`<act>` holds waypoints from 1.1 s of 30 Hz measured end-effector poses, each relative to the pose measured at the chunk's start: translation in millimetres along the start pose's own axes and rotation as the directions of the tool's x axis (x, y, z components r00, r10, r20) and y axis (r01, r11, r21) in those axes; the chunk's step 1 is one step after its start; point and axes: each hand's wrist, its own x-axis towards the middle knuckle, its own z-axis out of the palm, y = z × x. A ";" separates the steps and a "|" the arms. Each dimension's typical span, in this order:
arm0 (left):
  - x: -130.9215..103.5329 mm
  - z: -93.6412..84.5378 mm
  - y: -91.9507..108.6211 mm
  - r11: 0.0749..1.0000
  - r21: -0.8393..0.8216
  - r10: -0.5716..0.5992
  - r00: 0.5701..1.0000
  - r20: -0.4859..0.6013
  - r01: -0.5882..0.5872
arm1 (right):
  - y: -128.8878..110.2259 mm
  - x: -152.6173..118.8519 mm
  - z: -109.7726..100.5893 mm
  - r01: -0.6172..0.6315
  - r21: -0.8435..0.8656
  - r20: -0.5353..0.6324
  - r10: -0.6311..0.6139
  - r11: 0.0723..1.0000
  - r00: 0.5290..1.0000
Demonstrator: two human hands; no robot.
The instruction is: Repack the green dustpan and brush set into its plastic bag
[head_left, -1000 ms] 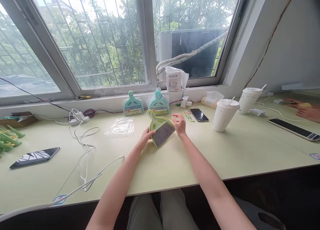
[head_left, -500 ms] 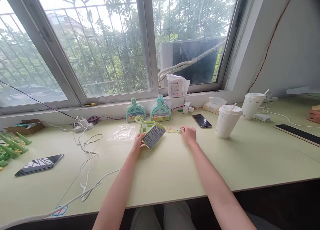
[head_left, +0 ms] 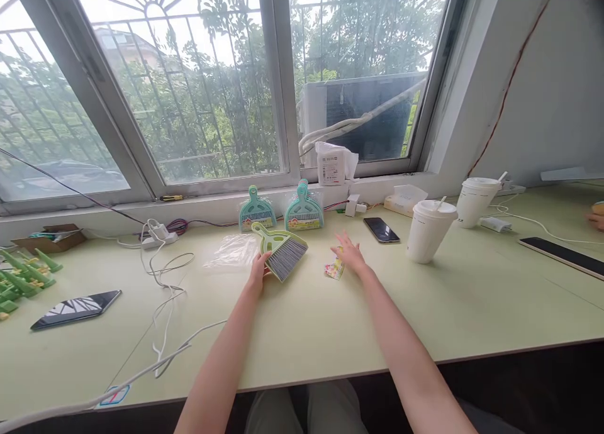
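Observation:
My left hand [head_left: 260, 272] grips the lower left edge of a light green dustpan [head_left: 275, 239] with a grey-bristled hand brush [head_left: 288, 258] nested in it. The dustpan is tilted, its handle pointing to the upper left. To its right, my right hand [head_left: 351, 254] is open, fingers spread, over a small printed paper label [head_left: 335, 269]. Part of the label is hidden under that hand. A crumpled clear plastic bag [head_left: 231, 251] lies left of the dustpan. Behind stand a teal dustpan set [head_left: 256, 212] and another teal dustpan set [head_left: 304, 210], both wrapped.
A phone [head_left: 381, 229] and a white lidded cup [head_left: 430, 233] are on the right, with another cup [head_left: 476, 202] behind. White cables [head_left: 165, 302] and a dark tablet [head_left: 75, 309] lie left. Another person's hand [head_left: 595, 221] shows at the right edge.
The label has moved toward me and turned from lying sideways to slanted. My right hand has gone from pinching its end to spread fingers. The dustpan has shifted slightly left.

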 end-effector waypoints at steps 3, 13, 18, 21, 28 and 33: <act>2.8 0.4 -3.0 0.999 -0.046 -0.009 1.000 -0.007 0.009 | 9.0 -3.7 -4.0 -0.032 -0.001 0.114 0.032 0.999 0.993; -5.0 10.5 -3.7 0.996 -0.077 -0.025 0.985 0.171 0.039 | -34.6 -7.2 -9.1 0.041 0.657 -0.068 0.005 0.753 0.998; -17.6 25.7 -6.7 0.990 -0.113 -0.034 0.908 0.418 0.089 | -87.9 -24.1 -7.6 0.218 0.858 -0.142 -0.194 0.464 0.971; -21.8 33.4 -8.3 0.985 -0.128 -0.039 0.874 0.484 0.115 | -98.7 -29.9 15.1 0.299 0.661 -0.280 -0.144 0.688 0.949; -19.8 33.4 -10.0 0.976 -0.180 -0.009 0.856 0.516 0.119 | -88.2 -28.3 54.9 0.189 0.184 -0.046 -0.184 0.965 0.982; -19.9 34.3 -7.2 0.989 -0.139 0.030 0.880 0.473 0.041 | -89.1 -25.2 59.2 0.051 0.185 -0.072 -0.038 0.981 0.997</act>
